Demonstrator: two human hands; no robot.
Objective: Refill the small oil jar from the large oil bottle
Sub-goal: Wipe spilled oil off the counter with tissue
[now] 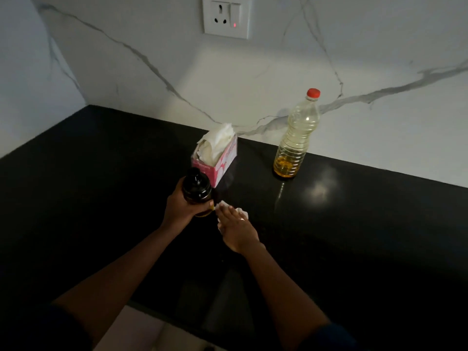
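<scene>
The black countertop (354,224) runs back to a marble wall (253,84) along the 12 o'clock side and meets a second wall (25,72) at 9 o'clock, forming a closed corner at about 10 o'clock. Its front edge crosses at 6 o'clock, between the two forearms. The widest bare stretch of counter lies from 3 to 5 o'clock of the hands, and another dark stretch opens toward 9 o'clock. A wall socket (226,16) sits high at 12 o'clock. The small oil jar (197,188) is near the middle of the counter, held in the left hand (179,203), whose fingers and thumb wrap closely round its body. It is dark with a black cap on, and a little amber oil shows at its base. Whether the base touches the counter cannot be told. Just behind it at 12 o'clock stands a pink tissue box (222,160) with white paper bulging out. The right hand (236,230), at 3 o'clock of the jar and just beside it, lies flat with straight fingers pressing a white tissue (224,205) onto the counter; a ring (242,219) shows on one finger. The large oil bottle (296,140) stands upright at 2 o'clock of the hands, well apart, close to the back wall, its red cap (313,93) on. It is clear plastic with pale yellow oil, darker amber at the bottom.
</scene>
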